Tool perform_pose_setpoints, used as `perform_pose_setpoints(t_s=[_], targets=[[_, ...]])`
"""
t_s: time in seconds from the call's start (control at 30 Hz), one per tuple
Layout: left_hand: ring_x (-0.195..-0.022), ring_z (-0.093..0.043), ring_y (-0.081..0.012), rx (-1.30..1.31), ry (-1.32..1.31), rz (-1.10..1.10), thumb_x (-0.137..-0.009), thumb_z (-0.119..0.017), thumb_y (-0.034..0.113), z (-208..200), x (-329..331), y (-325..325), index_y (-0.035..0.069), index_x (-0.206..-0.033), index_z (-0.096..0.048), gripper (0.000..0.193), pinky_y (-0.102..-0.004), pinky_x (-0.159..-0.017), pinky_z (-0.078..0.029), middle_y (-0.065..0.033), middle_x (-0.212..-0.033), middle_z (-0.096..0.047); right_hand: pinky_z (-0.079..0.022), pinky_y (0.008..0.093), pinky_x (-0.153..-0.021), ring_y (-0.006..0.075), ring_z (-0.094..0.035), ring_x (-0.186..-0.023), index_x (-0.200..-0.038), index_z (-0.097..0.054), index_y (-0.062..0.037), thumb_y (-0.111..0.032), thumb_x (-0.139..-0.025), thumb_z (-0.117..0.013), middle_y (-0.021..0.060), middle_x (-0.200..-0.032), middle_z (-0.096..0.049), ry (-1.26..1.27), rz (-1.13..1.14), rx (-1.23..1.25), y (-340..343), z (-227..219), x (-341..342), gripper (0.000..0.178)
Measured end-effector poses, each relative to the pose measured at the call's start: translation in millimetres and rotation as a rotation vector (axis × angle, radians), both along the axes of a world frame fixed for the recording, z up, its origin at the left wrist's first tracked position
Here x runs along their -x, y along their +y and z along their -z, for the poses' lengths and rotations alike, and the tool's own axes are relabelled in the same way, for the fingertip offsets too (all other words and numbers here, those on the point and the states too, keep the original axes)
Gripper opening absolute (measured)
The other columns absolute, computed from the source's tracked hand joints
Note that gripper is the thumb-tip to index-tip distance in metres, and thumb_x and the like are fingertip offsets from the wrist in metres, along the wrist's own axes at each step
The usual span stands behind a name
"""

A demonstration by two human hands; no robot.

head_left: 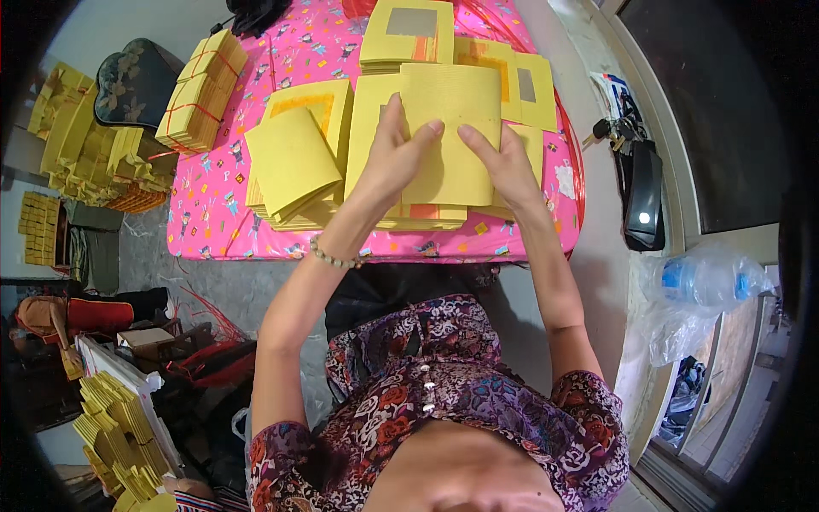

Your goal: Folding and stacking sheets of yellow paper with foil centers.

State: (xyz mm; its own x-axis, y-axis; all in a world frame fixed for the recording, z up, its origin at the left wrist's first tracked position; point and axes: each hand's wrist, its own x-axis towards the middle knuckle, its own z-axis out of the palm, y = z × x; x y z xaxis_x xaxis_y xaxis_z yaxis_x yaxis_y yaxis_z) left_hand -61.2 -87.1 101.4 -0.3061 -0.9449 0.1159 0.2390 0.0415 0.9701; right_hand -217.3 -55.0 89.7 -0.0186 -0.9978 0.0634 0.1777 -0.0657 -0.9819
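Note:
Between my two hands is a folded piece of yellow joss paper [450, 98], held over the table's near half. My left hand [399, 155] grips its left side, thumb on top. My right hand [505, 166] grips the right side the same way; the other fingers are mostly hidden behind the paper. Beneath it lies a pile of joss paper [431, 224]. To the left a folded batch [294, 162] rests tilted on another pile. Beyond my hands is a stack with a silver square [408, 34], and more sheets [536, 98] lie at the right.
A pink patterned cloth [205, 205] covers the table. Tied yellow bundles [203, 92] stand at its left edge beside a dark chair back [141, 81]. Red plastic ribbon [582, 183] hangs along the right edge. Keys [607, 130], a black case [641, 200] and a plastic bottle [704, 277] sit on the right ledge.

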Motion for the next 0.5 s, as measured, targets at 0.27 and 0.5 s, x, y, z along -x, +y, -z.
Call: perform_pose_setpoints(t_s=[0.27,0.5], targets=[[-0.112,-0.049,-0.0150,0.142,0.093,0.047,-0.089,-0.055,0.002,-6.0,8.5,19.6,0.001,-0.131,-0.035,0.047,-0.0291,-0.094,-0.041,-0.0093,-0.124,-0.050,-0.048,0.0276,-0.085,0.0116,-0.058,-0.099,-0.120,-0.051,0.0006,-0.011,-0.089,-0.062,0.0071,-0.112,-0.062,0.007,-0.063,0.140,14.2,0.3,16.4,0.035],[-0.114,-0.046,-0.0150,0.237,0.040,0.033,-0.089,-0.053,0.001,-5.7,16.6,28.1,-0.001,-0.132,-0.034,0.046,-0.0279,-0.094,-0.040,-0.0093,-0.122,-0.048,-0.047,0.0278,-0.086,0.0124,-0.058,-0.100,-0.119,-0.051,0.0010,-0.012,-0.088,-0.063,0.0078,-0.112,-0.061,0.024,-0.093,0.122,23.9,-3.1,29.0,0.035]])
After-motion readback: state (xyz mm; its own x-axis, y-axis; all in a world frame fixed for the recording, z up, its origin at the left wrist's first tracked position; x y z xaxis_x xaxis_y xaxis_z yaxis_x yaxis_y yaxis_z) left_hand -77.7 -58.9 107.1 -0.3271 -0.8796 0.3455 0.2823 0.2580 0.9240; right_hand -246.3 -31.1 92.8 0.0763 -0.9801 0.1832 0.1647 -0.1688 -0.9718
